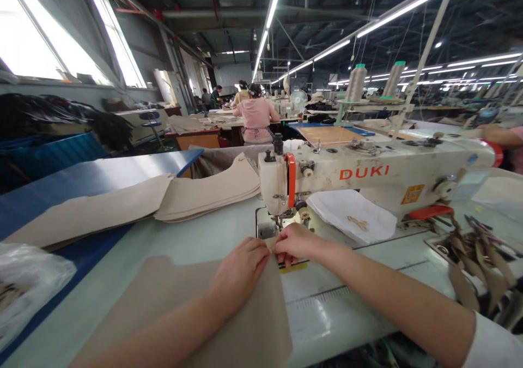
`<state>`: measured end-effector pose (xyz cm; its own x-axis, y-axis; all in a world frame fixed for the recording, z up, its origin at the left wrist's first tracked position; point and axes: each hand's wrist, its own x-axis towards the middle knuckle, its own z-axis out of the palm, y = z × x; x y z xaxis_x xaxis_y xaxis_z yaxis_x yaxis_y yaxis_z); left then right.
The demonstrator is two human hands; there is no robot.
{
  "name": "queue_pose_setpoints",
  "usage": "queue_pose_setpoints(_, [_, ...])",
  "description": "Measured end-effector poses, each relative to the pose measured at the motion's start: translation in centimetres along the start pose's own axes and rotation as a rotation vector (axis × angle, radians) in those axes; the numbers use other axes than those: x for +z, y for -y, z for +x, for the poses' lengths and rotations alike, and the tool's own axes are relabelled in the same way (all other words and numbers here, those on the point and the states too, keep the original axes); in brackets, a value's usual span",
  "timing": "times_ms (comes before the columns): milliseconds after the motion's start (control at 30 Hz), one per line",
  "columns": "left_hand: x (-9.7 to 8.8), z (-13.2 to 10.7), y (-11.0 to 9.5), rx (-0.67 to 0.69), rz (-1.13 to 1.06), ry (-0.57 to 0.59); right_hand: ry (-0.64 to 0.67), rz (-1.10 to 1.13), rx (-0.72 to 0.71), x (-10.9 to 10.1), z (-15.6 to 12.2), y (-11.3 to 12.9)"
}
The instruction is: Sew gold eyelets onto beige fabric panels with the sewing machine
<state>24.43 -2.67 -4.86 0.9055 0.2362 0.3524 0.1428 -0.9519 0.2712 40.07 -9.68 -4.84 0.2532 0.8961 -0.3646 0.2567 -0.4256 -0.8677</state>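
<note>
A large beige fabric panel (183,302) lies on the sewing table, its far corner close to the needle of the sewing machine (318,177). My left hand (243,267) rests on the panel with its fingers closed at that corner's edge. Just right of it, my right hand (296,242) pinches the same edge in front of the presser foot. The fingertips of both hands nearly meet. Exactly how the fabric sits under the foot is hidden by my fingers.
Stacked beige panels (212,188) lie to the left and behind. A white cloth (351,215) sits under the machine arm. Beige straps with metal rings (478,270) lie at right, a clear plastic bag (30,286) at left. Ahead, a person in pink (257,112) sits facing away.
</note>
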Motion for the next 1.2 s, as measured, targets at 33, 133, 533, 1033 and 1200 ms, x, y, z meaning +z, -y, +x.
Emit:
queue_pose_setpoints(33, [0.2, 0.0, 0.0, 0.015, 0.024, -0.007, 0.000, -0.004, 0.003, 0.0, 0.1, 0.0])
queue_pose_setpoints(133, [0.6, 0.1, -0.1, 0.043, 0.067, -0.019, 0.000, -0.023, 0.012, -0.1, 0.1, 0.1])
queue_pose_setpoints(533, [1.1, 0.5, 0.3, 0.061, 0.047, -0.031, -0.149, -0.312, -0.230, -0.5, -2.7, -0.6])
queue_pose_setpoints(1033, [1.4, 0.4, 0.8, 0.115, 0.012, -0.061, -0.289, -1.159, -1.040, 0.4, -5.0, -3.3])
queue_pose_setpoints(1200, [1.7, 0.4, 0.8, 0.136, 0.031, -0.087, -0.204, -1.147, -1.081, 0.9, -4.5, -3.9])
